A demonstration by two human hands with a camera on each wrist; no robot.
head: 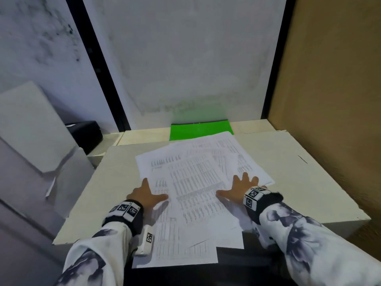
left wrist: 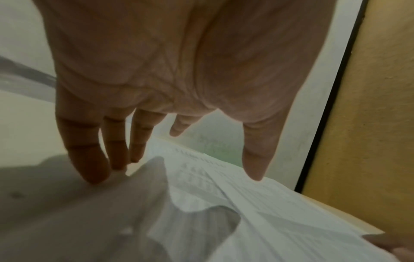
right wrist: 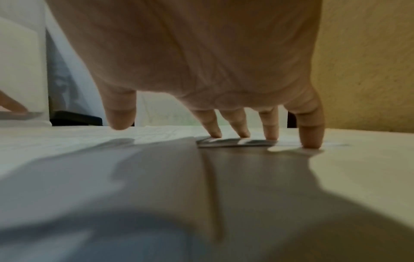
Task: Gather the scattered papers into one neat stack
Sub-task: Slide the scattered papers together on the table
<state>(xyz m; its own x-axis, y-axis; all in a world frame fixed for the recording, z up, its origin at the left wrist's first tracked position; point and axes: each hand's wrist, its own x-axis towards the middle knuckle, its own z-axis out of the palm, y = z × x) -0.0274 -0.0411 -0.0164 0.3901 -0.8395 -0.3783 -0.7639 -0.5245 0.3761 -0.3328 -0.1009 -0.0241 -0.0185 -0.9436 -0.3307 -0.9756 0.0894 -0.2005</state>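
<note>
On the pale table [head: 278,162] I see printed papers [head: 195,182] fanned crookedly, apparently several sheets, overhanging its near edge; my left hand [head: 144,196] and right hand [head: 241,187] press them with fingers straight and spread.

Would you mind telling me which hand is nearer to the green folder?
Right. The right hand lies closer below the green folder; the left hand sits farther off, down-left.

The papers [head: 191,182] are white sheets printed with dense tables, overlapping in a loose, fanned pile on the pale tabletop [head: 299,182]. Their edges sit askew, and the nearest sheets overhang the tabletop's front edge.
</note>
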